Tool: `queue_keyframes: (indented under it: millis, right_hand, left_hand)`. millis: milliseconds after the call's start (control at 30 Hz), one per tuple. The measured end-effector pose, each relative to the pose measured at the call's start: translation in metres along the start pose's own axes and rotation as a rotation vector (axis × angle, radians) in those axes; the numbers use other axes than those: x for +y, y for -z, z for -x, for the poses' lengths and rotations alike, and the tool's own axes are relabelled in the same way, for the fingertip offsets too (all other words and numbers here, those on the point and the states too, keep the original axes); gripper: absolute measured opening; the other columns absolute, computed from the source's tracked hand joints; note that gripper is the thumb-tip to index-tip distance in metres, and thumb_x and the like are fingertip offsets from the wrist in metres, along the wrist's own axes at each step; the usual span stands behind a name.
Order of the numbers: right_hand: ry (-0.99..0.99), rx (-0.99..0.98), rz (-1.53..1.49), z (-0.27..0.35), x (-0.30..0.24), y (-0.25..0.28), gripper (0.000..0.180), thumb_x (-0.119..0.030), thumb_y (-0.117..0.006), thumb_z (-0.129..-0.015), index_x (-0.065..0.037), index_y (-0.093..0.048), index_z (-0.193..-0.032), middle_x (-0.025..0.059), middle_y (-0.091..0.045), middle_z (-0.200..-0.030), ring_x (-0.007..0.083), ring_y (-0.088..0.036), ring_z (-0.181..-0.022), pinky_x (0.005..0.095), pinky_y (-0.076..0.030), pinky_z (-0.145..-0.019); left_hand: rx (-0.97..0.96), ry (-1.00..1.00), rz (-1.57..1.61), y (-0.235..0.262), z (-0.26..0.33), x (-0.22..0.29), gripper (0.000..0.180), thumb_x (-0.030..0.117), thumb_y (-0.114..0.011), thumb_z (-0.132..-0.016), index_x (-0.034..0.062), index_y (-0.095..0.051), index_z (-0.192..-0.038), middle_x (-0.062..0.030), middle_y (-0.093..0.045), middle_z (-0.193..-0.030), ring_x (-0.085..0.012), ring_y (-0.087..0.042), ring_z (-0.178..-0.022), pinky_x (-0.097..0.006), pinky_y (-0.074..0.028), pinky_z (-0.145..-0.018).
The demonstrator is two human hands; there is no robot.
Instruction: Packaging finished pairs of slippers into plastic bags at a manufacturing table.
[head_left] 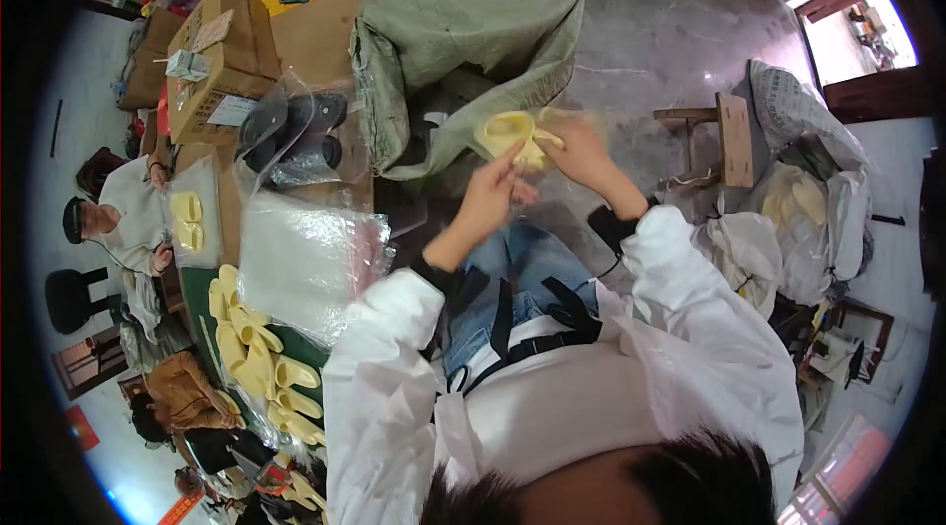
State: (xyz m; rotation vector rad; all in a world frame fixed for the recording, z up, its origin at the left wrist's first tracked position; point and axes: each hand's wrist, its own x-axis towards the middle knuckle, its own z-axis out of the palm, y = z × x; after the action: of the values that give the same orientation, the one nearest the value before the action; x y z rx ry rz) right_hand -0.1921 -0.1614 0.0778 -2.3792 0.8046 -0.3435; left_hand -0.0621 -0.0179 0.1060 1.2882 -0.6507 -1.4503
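A pair of pale yellow slippers [507, 128] is held up in front of me, beside the mouth of a grey-green woven sack [463, 32]. My right hand [581, 153] is closed on the slippers' right side, partly blurred by motion. From below, my left hand [490, 198] pinches at their near edge with thumb and forefinger, its other fingers loosely apart. A hazy sheen around the pair looks like clear plastic, but blur hides the detail. The sack gapes open, its inside mostly dark.
Left of me, a stack of clear plastic bags [301, 254] and several loose yellow slippers [251, 353] lie on the table. Cardboard boxes [222, 62] stand farther back. A wooden stool [734, 141] and full white sacks [744, 259] are on the right. Co-workers [128, 210] sit along the left.
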Motion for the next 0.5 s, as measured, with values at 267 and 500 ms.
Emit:
queue_keyframes:
  millis: [267,500]
  right_hand:
    - [-0.033,0.104,0.323,0.055,-0.016,0.032,0.081,-0.039,-0.068,-0.069,-0.016,-0.028,-0.136,0.0099,-0.043,-0.129,0.0345,-0.038,-0.120,0.0574,-0.014,-0.101]
    - [-0.277,-0.063,0.230,0.061,0.029,0.032,0.029,-0.005,-0.056,-0.071,-0.008,-0.061,-0.099,0.0082,-0.062,-0.095,0.0270,-0.055,-0.096,0.0516,-0.023,-0.100]
  left_hand:
    - [-0.421,-0.057,-0.053,-0.029,-0.049,-0.006,0.041,-0.005,-0.039,-0.086,0.0043,-0.047,-0.125,-0.0082,-0.058,-0.108,-0.0129,-0.054,-0.095,-0.025,-0.040,-0.087]
    - [-0.189,0.029,0.090,0.013,-0.070,-0.006,0.052,-0.001,-0.053,-0.081,0.0034,-0.037,-0.130,-0.0097,-0.057,-0.110,-0.0142,-0.052,-0.102,-0.027,-0.040,-0.089]
